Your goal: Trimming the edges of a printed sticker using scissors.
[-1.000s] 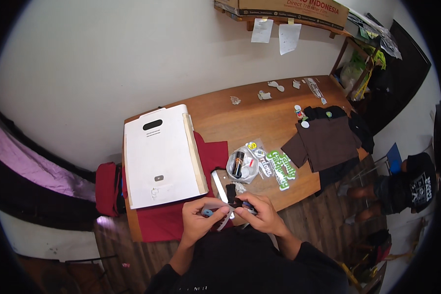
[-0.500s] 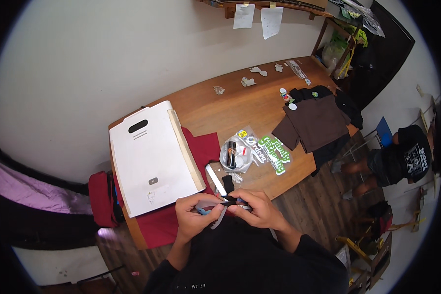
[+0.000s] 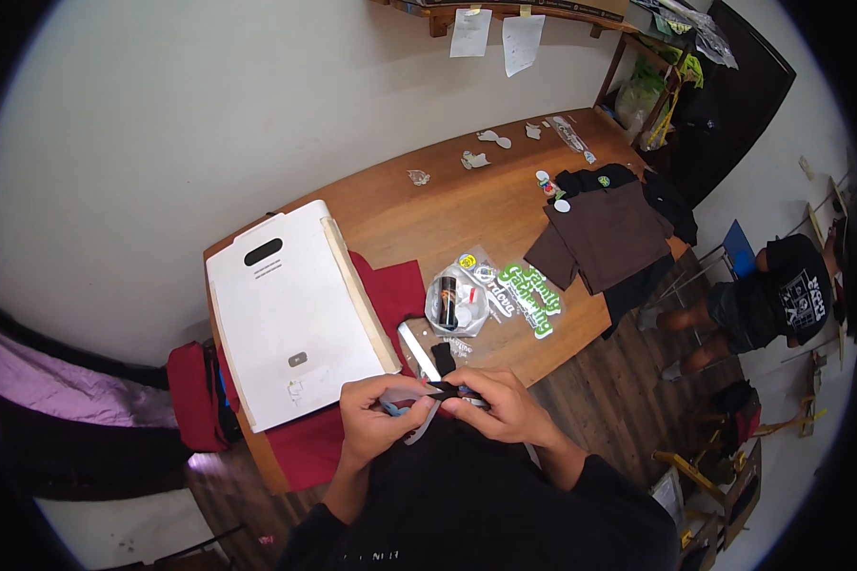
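Close to my chest, at the table's near edge, both hands are closed and nearly meet. My left hand (image 3: pixel 379 419) pinches a thin translucent film piece (image 3: pixel 411 393) with a pale strip hanging from it and a blue-grey patch beneath. In my right hand (image 3: pixel 503 407) is a slim black item (image 3: pixel 468 395), mostly covered by fingers; its kind cannot be made out. Just beyond them lie a small black piece (image 3: pixel 444 358) and a white strip (image 3: pixel 419 350). A clear plastic tub (image 3: pixel 432 309) there holds a black cylinder and white bits.
On the left, a large white panel with an oval slot (image 3: pixel 286 324) rests on a dark red shirt (image 3: pixel 390 285). Green-and-white lettering transfers (image 3: pixel 533 303) lie right of the tub. Folded brown cloth (image 3: pixel 611 233) sits farther right, film scraps (image 3: pixel 476 160) behind. Another person (image 3: pixel 781 295) stands at right.
The view has shifted slightly, so the table and its things sit a little more to the left. Both hands keep nearly the same hold and place.
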`<move>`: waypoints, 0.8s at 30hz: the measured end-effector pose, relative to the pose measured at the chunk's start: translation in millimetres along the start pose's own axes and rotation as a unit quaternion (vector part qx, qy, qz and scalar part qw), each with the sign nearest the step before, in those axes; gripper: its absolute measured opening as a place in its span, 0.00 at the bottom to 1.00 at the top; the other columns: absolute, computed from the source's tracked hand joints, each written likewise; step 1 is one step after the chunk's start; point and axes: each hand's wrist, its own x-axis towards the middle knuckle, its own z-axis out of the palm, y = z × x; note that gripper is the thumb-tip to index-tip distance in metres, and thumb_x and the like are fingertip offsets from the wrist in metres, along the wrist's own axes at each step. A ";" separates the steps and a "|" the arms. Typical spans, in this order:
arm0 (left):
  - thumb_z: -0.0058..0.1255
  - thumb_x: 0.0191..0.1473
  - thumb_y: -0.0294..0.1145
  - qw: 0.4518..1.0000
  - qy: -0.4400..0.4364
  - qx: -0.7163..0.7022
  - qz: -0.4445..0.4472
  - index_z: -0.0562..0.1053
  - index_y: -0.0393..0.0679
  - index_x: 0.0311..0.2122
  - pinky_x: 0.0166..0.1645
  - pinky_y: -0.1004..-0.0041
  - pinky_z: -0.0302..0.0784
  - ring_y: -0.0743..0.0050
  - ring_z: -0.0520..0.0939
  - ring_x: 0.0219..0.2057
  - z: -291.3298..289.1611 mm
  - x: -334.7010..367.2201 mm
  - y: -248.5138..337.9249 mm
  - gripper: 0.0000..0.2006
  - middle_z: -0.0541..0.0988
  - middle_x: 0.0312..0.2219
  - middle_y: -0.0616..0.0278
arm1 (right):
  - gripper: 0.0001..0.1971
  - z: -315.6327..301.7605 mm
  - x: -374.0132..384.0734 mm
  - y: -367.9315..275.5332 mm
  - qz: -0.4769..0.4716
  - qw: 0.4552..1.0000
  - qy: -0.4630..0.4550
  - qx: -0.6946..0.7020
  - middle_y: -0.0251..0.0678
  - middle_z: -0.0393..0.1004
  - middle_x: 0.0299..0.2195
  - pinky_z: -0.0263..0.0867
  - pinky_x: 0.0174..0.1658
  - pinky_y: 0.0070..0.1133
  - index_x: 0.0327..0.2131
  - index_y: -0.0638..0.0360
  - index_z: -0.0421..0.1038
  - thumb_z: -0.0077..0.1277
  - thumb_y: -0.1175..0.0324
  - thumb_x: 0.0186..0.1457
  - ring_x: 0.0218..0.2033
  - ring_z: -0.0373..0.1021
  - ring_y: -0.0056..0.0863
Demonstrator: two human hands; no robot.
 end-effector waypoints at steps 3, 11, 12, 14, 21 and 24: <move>0.58 0.39 0.20 1.000 -0.006 0.005 0.003 0.75 0.33 0.26 0.26 0.85 0.70 0.84 0.76 0.21 -0.7 1.3 2.0 0.06 0.78 0.20 0.61 | 0.11 -0.9 -0.4 -0.9 0.011 1.000 -0.008 0.000 0.43 0.69 0.21 0.60 0.24 0.24 0.33 0.65 0.66 0.50 0.67 0.50 0.21 0.68 0.38; 0.57 0.38 0.19 1.000 -0.006 0.002 -0.003 0.74 0.33 0.25 0.24 0.85 0.69 0.83 0.75 0.19 0.4 0.0 2.8 0.05 0.77 0.19 0.60 | 0.10 -0.5 -2.2 -2.4 0.015 1.000 -0.008 0.001 0.44 0.69 0.21 0.60 0.24 0.24 0.33 0.65 0.66 0.50 0.67 0.51 0.21 0.67 0.38; 0.57 0.38 0.19 1.000 -0.010 0.004 0.000 0.75 0.33 0.25 0.24 0.85 0.68 0.83 0.75 0.20 0.2 0.4 3.9 0.05 0.77 0.19 0.60 | 0.10 0.4 -2.7 -1.6 0.015 1.000 -0.005 0.003 0.44 0.69 0.21 0.60 0.24 0.24 0.32 0.65 0.66 0.50 0.67 0.51 0.21 0.67 0.38; 0.57 0.38 0.20 1.000 -0.014 0.005 0.003 0.75 0.33 0.25 0.24 0.85 0.68 0.83 0.75 0.20 -0.3 0.3 4.4 0.05 0.77 0.19 0.60 | 0.10 0.9 -3.3 -1.7 0.015 1.000 -0.002 0.005 0.44 0.69 0.21 0.60 0.24 0.24 0.32 0.65 0.66 0.50 0.67 0.51 0.21 0.67 0.38; 0.58 0.39 0.20 1.000 -0.017 0.007 -0.016 0.75 0.34 0.26 0.25 0.87 0.68 0.88 0.74 0.20 -0.8 -0.4 5.0 0.05 0.77 0.18 0.65 | 0.10 1.6 -5.6 -1.0 0.017 1.000 -0.003 0.007 0.44 0.68 0.21 0.59 0.23 0.25 0.32 0.65 0.66 0.50 0.67 0.51 0.20 0.67 0.38; 0.58 0.39 0.20 0.999 -0.025 0.013 -0.017 0.75 0.34 0.25 0.24 0.87 0.68 0.86 0.74 0.19 -1.4 0.6 6.2 0.05 0.77 0.18 0.63 | 0.10 2.1 -7.3 1.0 0.019 1.000 0.000 0.002 0.44 0.68 0.21 0.59 0.23 0.25 0.32 0.65 0.66 0.50 0.67 0.51 0.20 0.67 0.38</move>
